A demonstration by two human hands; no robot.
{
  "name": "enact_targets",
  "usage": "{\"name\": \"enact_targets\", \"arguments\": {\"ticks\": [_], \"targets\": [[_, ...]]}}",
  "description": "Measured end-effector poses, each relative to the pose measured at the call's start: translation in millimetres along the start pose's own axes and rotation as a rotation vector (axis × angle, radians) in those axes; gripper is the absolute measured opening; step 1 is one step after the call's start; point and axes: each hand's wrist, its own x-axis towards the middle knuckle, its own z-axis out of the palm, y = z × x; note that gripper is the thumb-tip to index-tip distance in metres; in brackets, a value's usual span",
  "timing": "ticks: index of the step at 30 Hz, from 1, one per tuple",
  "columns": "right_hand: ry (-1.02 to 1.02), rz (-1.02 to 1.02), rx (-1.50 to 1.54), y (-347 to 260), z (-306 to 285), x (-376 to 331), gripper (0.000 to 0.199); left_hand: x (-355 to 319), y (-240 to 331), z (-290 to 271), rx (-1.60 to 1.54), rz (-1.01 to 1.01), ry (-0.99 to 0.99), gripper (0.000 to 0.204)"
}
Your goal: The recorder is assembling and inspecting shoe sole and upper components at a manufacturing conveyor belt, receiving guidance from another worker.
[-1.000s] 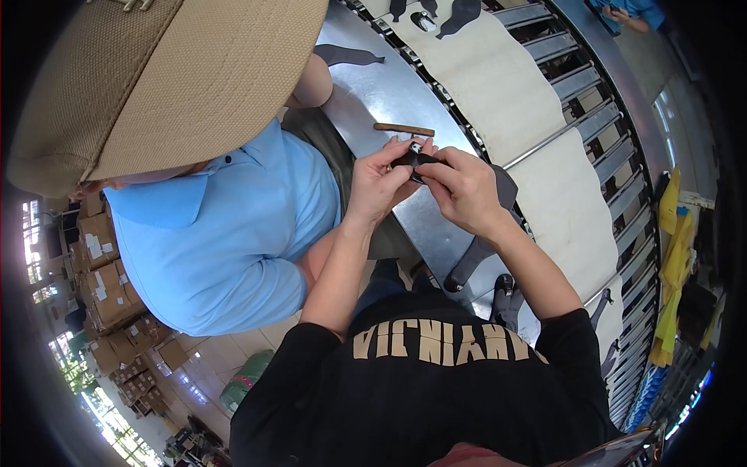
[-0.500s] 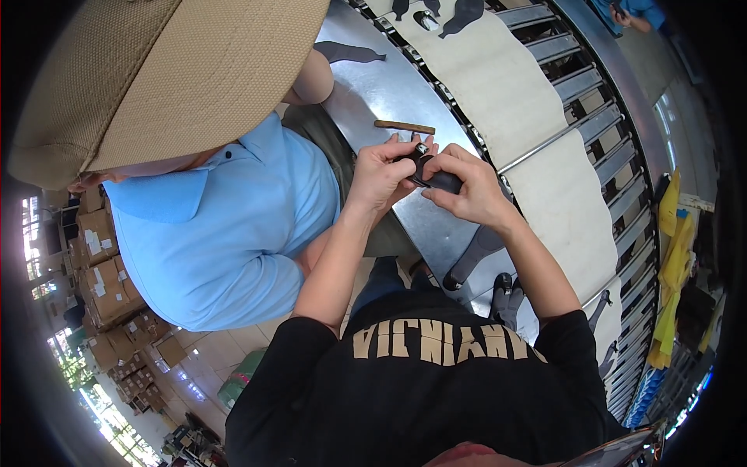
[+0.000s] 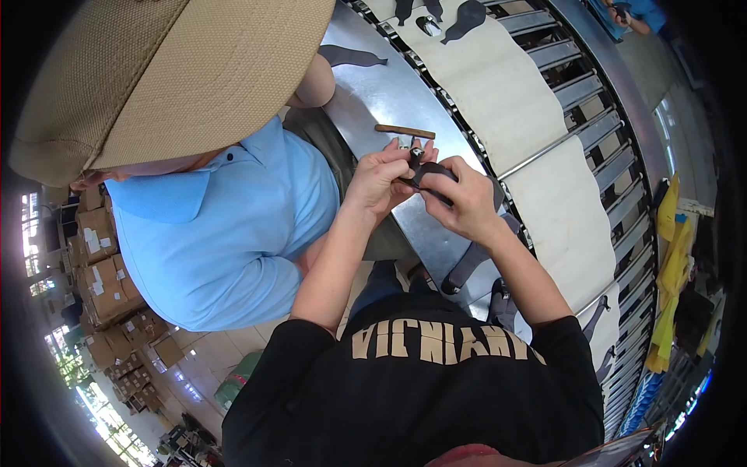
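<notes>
Between my hands is a dark grey, soft-looking piece (image 3: 430,168), its narrow end tipped with something dark and shiny. My left hand (image 3: 379,180) pinches the narrow end, fingers closed. My right hand (image 3: 468,201) grips the wider part, fingers curled over it; some of the piece shows beyond the knuckles. Just past my left fingertips, a brown wooden bar (image 3: 405,131) lies on the metal table (image 3: 389,93). Close to my right wrist rests a similar long dark grey piece (image 3: 469,263) with a black end. My fingers hide part of the held piece.
A person in a light blue shirt (image 3: 210,249) and tan cap (image 3: 210,78) is close on my left. Right of the table runs a roller conveyor (image 3: 580,92) carrying cream sheeting (image 3: 498,86) and more dark grey pieces (image 3: 465,21). Cardboard boxes (image 3: 105,288) stand at left.
My right hand has shifted slightly right and turned, its fingers folding further over the dark grey piece. More of the piece now shows beyond that hand. My left hand stays nearly in place.
</notes>
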Motion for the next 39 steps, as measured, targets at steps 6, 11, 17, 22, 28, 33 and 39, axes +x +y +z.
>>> {"name": "enact_targets", "arguments": {"ticks": [6,11,17,22,28,33,39], "targets": [[0.026,-0.085,-0.031,-13,-10,6,0.027,-2,-8,-12,-0.131,0.070,-0.166,0.041],[-0.013,-0.021,-0.036,-11,-13,0,0.025,1,-28,-23,-0.073,0.174,-0.134,0.041],[-0.076,0.119,-0.005,-7,-11,-7,0.017,5,-34,-41,0.088,0.157,-0.131,0.034],[-0.031,0.116,-0.052,-6,-6,-6,0.015,2,-33,-26,0.067,0.140,-0.105,0.031],[-0.007,0.166,-0.047,-8,0,-8,0.014,8,-47,-33,0.216,0.266,-0.085,0.032],[-0.032,0.214,-0.035,-5,-2,-9,0.014,-4,-43,-21,0.266,0.209,-0.063,0.019],[-0.071,0.246,-0.010,-5,-5,-8,0.017,-8,-39,-15,0.147,0.187,-0.098,0.015]]}}
